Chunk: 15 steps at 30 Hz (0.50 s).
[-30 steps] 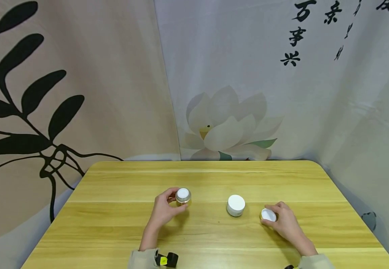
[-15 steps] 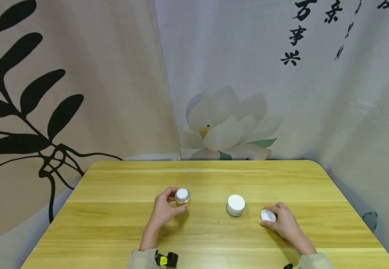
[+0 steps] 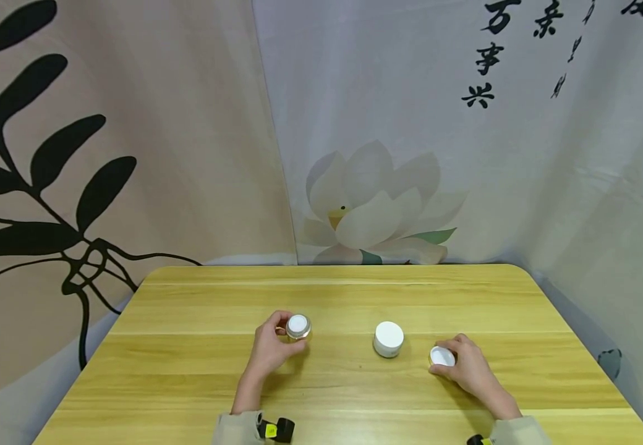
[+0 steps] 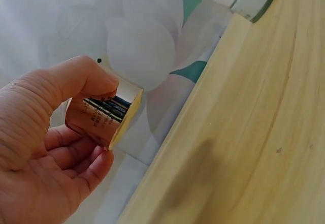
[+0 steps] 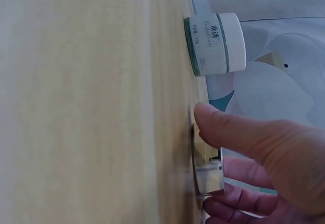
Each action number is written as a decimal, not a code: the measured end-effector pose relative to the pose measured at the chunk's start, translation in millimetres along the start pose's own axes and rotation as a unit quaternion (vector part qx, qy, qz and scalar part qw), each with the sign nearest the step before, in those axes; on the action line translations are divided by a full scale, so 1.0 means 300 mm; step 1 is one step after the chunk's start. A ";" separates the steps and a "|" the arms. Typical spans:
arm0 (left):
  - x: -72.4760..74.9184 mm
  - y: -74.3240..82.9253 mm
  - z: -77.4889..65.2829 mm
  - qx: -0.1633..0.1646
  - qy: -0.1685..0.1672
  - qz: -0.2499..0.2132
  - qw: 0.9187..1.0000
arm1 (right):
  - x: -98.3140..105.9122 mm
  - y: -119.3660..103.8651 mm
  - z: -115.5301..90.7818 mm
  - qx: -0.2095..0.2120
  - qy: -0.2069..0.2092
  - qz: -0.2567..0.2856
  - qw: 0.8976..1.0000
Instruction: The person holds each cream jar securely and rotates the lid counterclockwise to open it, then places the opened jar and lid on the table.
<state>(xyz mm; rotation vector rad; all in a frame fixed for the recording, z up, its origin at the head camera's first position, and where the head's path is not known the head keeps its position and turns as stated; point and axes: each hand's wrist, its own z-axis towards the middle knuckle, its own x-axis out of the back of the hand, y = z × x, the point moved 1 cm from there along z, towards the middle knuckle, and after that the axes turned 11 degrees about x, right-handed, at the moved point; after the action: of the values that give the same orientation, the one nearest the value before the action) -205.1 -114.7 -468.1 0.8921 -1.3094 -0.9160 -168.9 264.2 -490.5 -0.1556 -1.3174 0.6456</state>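
Observation:
In the head view my left hand (image 3: 270, 350) grips a small clear glass jar (image 3: 298, 327) with a white top, thumb on one side and fingers on the other. Dark print and a golden base edge show on the jar (image 4: 104, 115) in the left wrist view, where it hangs over the table, tilted. My right hand (image 3: 468, 368) pinches a small round lid (image 3: 442, 356), white inside and facing up. From the right wrist, the lid's shiny gold side (image 5: 208, 170) shows right at the tabletop. Between the hands a white-lidded cream jar (image 3: 388, 340) stands upright.
The wooden table (image 3: 344, 395) has rounded far corners. Behind it hangs a curtain (image 3: 388, 93) printed with leaves, a lotus and black characters. A strap with a black device (image 3: 277, 431) sits on the left wrist. The cream jar bears a printed label (image 5: 208, 43).
My left hand has tipped the small glass jar and drawn it slightly left, so less of its amber lower part shows. The right hand with the lid and the cream jar stay put.

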 end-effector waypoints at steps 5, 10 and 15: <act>-0.005 -0.021 0.000 0.018 -0.006 0.026 0.999 | 0.001 -0.002 -0.001 -0.003 -0.004 0.006 1.000; -0.011 -0.038 0.002 0.030 -0.010 0.040 0.999 | 0.002 -0.006 -0.001 -0.006 -0.005 0.006 1.000; -0.017 -0.052 0.005 0.027 -0.013 0.056 0.998 | 0.001 -0.005 0.001 -0.006 -0.002 0.006 1.000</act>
<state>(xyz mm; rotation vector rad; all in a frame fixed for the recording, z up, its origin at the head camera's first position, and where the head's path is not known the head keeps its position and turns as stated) -207.5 -116.1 -484.5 0.8424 -1.3966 -0.8112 -168.5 263.1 -489.5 -0.1733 -1.3248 0.6490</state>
